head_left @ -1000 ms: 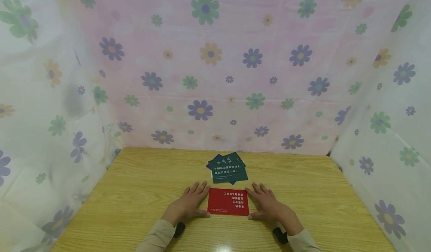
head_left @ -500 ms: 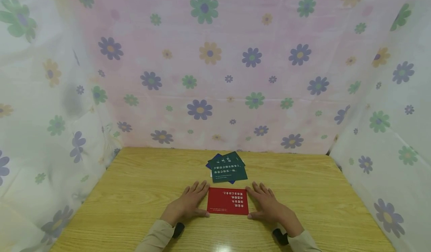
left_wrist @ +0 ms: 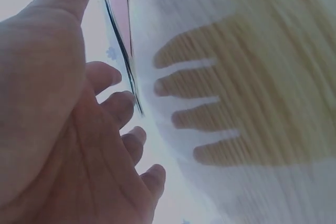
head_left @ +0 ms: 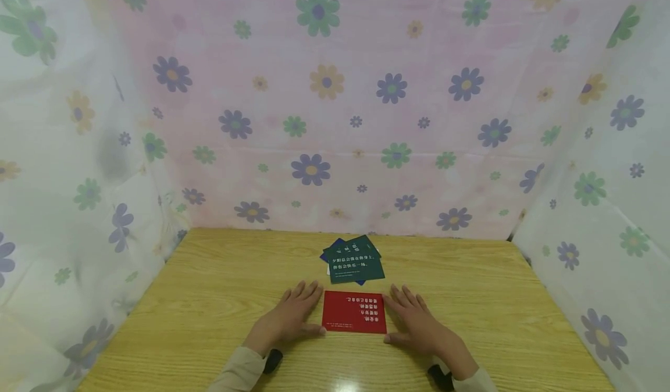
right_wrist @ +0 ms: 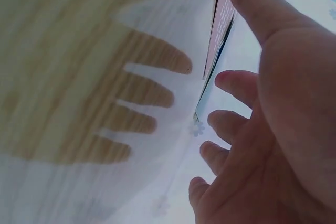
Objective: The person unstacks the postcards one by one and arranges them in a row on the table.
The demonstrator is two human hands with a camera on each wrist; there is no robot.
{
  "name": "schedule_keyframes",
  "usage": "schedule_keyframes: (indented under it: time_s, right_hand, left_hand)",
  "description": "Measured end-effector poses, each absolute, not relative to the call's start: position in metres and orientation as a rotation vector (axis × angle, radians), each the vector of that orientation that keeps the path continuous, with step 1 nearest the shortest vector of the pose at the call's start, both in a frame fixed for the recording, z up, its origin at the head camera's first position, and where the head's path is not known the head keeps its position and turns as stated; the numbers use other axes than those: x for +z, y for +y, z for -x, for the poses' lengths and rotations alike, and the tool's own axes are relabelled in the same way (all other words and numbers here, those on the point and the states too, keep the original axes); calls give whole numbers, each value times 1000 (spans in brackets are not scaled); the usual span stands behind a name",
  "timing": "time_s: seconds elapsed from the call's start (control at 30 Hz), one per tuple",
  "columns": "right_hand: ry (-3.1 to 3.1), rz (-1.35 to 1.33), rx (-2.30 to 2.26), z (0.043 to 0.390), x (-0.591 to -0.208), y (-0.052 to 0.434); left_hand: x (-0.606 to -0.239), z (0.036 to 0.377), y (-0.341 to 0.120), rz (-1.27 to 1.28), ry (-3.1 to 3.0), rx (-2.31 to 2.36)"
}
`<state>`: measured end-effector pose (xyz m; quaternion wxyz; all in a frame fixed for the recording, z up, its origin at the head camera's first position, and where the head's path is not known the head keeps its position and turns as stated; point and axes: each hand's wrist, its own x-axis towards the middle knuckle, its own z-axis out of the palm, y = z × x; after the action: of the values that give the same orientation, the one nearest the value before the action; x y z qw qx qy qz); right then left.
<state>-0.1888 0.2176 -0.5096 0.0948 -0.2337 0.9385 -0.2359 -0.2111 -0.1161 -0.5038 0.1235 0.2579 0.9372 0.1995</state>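
Left hand (head_left: 287, 321) and right hand (head_left: 416, 320), fingers spread flat on the wooden surface (head_left: 209, 310), flank a red card (head_left: 355, 312); green cards (head_left: 355, 262) lie just beyond.

Wooden table (head_left: 209, 299) (pale grain) enclosed by flowered curtains (head_left: 335, 101).

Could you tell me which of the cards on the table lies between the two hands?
The red card, lying alone between the left hand and right hand. The dark green card sits atop a loose pile farther back.
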Motion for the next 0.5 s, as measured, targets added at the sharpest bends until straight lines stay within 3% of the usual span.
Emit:
schedule_keyframes:
  time_s: [0.5]
  right_hand:
    - [2854,725,-754,190,-515,217]
  left_hand:
    - [-507,221,-120,-822,2808,612]
